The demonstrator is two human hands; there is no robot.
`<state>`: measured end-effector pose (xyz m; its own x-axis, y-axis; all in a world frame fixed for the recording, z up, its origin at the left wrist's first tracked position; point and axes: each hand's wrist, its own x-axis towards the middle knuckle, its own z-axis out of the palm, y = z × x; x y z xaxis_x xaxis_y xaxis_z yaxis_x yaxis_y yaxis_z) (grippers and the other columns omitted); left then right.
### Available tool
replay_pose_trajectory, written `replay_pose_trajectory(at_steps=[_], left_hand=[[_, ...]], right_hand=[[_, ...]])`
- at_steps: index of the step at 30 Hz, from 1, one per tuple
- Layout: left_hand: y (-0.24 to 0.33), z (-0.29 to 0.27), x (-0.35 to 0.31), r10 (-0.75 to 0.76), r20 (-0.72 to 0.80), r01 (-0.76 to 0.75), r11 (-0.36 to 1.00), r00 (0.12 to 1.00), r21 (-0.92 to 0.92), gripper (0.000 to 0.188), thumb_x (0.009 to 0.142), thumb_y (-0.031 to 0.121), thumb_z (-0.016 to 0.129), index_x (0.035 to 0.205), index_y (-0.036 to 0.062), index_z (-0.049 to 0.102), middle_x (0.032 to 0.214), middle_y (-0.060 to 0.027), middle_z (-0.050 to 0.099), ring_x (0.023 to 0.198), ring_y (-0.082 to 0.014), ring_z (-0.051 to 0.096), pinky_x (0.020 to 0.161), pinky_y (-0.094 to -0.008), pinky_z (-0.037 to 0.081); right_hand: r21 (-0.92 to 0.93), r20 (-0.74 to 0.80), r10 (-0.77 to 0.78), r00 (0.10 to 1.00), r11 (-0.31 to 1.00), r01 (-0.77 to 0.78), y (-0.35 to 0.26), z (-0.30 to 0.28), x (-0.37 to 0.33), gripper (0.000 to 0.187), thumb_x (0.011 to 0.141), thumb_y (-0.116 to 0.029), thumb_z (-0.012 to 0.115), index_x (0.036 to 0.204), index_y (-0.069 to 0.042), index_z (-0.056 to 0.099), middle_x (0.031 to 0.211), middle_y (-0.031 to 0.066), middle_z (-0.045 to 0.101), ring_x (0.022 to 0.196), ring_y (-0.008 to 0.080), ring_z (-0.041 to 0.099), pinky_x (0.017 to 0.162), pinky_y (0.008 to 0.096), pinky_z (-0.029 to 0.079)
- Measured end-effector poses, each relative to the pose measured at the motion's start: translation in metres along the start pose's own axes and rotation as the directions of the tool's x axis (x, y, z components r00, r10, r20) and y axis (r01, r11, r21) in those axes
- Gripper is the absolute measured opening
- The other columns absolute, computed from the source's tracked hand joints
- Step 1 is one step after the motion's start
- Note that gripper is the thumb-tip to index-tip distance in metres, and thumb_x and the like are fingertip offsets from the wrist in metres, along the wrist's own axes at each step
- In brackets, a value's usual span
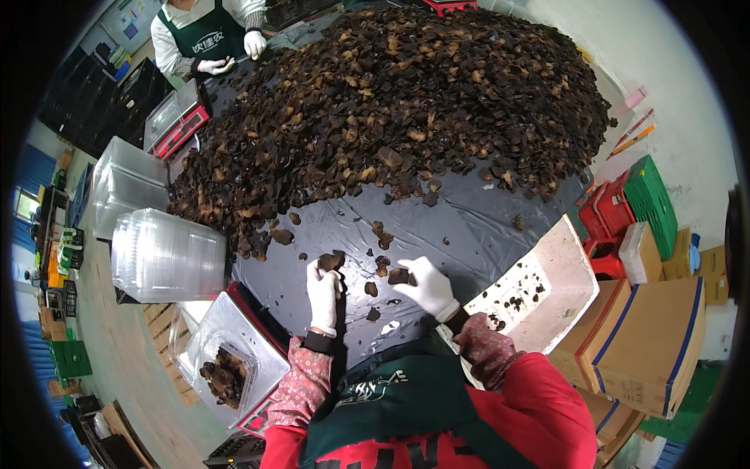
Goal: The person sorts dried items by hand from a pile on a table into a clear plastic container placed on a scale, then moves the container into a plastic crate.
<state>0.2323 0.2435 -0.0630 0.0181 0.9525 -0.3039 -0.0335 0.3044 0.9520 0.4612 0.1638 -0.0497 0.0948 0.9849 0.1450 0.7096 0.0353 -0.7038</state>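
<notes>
Both my hands wear white gloves over a table covered in dark plastic sheeting (328, 220). My left hand (323, 295) is closed on a dark brown wood ear mushroom piece (331, 260), held at its fingertips. To the right, my right hand (428, 289) pinches another mushroom piece (399, 277) between thumb and fingers. Several loose pieces lie between the hands, among them a small one (371, 288) and a lower one (373, 314). Beyond them rises a large heap of wood ear mushrooms (391, 109).
At my left, a clear plastic tray (248, 361) with mushrooms sits on a scale (269, 375), near stacked clear containers (168, 254). A white foam box (558, 293) with small scraps stands right, beside cardboard boxes (644, 344). Across the table, a gloved person (207, 39) stands near another scale (178, 121).
</notes>
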Motion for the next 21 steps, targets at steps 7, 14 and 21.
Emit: replay_pose_trajectory(at_steps=[7, 14, 21], left_hand=[[-0.009, -0.027, -0.038, -0.01, -0.027, 0.002, 0.959, 1.0, -0.283, 0.021, 0.093, 0.003, 0.042, 0.101, -0.0012, 0.061, 0.083, -0.0081, 0.065, 0.053, -0.0088, 0.049, 0.048, -0.0215, 0.04], [0.004, 0.021, -0.057, 0.324, 0.35, -0.477, 0.613, 0.879, 0.63, 0.028, 0.085, 0.023, 0.069, 0.11, 0.0086, 0.066, 0.1, -0.0103, 0.057, 0.083, -0.0257, 0.063, 0.076, -0.0341, 0.052], [-0.026, 0.022, -0.051, 0.323, 0.243, -0.396, 0.597, 0.915, 0.698, 0.014, 0.089, 0.015, 0.063, 0.098, 0.0078, 0.055, 0.089, -0.0129, 0.055, 0.075, -0.0295, 0.062, 0.068, -0.0408, 0.051]], right_hand=[[0.275, -0.234, 0.057, 0.971, 0.961, 0.01, 0.011, 0.008, 0.02, 0.017, 0.082, -0.017, 0.074, 0.087, -0.004, 0.065, 0.082, 0.0085, 0.063, 0.071, 0.0188, 0.064, 0.062, 0.0301, 0.051], [0.894, 0.248, 0.317, 0.915, 0.289, -0.343, 0.014, -0.044, 0.024, 0.032, 0.098, -0.017, 0.051, 0.126, -0.002, 0.052, 0.1, 0.0121, 0.062, 0.074, 0.0175, 0.063, 0.058, 0.0232, 0.051], [0.944, 0.313, 0.3, 0.901, 0.003, -0.329, 0.024, -0.019, 0.026, 0.022, 0.1, -0.022, 0.05, 0.111, -0.004, 0.056, 0.095, 0.007, 0.06, 0.074, 0.0184, 0.062, 0.053, 0.0261, 0.047]])
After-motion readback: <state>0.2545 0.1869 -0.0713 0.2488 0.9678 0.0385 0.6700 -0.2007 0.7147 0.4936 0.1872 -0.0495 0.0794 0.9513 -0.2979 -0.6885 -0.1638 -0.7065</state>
